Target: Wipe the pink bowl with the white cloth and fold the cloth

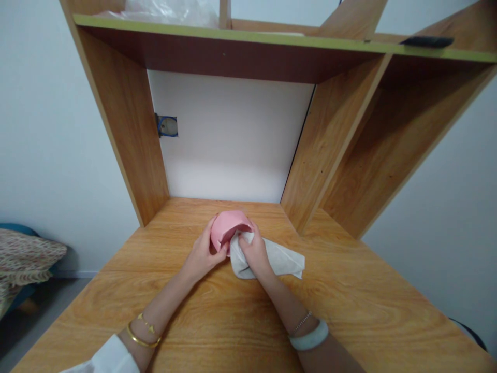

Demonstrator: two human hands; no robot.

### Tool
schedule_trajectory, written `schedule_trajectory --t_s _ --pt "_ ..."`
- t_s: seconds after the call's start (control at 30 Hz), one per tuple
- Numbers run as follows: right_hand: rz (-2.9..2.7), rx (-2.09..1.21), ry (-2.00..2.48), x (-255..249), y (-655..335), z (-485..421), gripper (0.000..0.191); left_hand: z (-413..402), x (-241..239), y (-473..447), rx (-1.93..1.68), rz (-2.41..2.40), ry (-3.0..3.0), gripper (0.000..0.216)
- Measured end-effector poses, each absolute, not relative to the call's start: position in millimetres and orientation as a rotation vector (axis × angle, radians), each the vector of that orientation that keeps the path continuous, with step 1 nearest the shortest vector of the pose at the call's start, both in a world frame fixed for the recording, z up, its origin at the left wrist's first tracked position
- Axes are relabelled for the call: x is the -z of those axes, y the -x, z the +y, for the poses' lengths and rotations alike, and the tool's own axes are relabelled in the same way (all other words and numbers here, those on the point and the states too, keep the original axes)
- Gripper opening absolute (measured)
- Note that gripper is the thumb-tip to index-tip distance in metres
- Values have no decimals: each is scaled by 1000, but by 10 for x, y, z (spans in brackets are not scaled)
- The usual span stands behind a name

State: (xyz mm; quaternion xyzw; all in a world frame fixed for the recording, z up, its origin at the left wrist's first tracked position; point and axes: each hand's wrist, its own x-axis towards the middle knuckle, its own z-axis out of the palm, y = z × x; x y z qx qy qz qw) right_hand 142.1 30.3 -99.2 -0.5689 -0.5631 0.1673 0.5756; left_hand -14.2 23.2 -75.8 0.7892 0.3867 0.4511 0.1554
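Note:
A pink bowl (229,224) is tipped on its side above the wooden desk, its opening turned down towards me. My left hand (205,251) grips its left side, fingers behind the wall and thumb at the rim. In my right hand (254,251) is a white cloth (285,259), bunched between thumb and fingers at the bowl's opening. The right fingers also reach around the bowl's right rim. One end of the cloth trails to the right, over the desk. The bowl's inside is mostly hidden.
The wooden desk (233,321) runs beneath my arms. Upright panels (120,119) and a shelf (233,57) frame its back. Clear plastic wrapping (171,11) and a dark object (427,41) lie on the shelf. A wall box (168,126) shows at the back left. A patterned cloth (27,256) covers something at far left.

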Motion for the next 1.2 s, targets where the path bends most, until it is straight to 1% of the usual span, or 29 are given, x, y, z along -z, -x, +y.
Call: schedule_trajectory --t_s 0.13,0.27,0.37,0.53,0.6,0.73,0.93,1.07,1.2 --pt "-1487 -269 1544 858 -1442 221 66 264 716 261 -1250 1182 -2392 61" --pt "-1663 -209 1681 801 -1459 161 74 256 712 315 -1202 1093 -2524 55" --pt "-1685 -256 1626 843 -1464 160 71 248 709 293 -1223 1068 -2518 58" --pt "-1450 -331 1424 976 -1461 240 60 274 733 228 -1297 1218 -2301 83" --pt "-1333 -370 1367 1014 -1454 280 56 270 758 195 -1285 1188 -2309 86" --pt "-1280 -433 1324 1020 -1433 310 56 241 779 148 -1234 1124 -2344 81" --pt "-1428 -257 1475 875 -1425 216 64 247 704 255 -1237 1238 -2476 66" --pt "-1588 -164 1563 818 -1459 150 70 239 656 321 -1119 1136 -2638 69" --pt "-1616 -207 1493 863 -1481 160 70 242 638 314 -1083 1112 -2685 70"
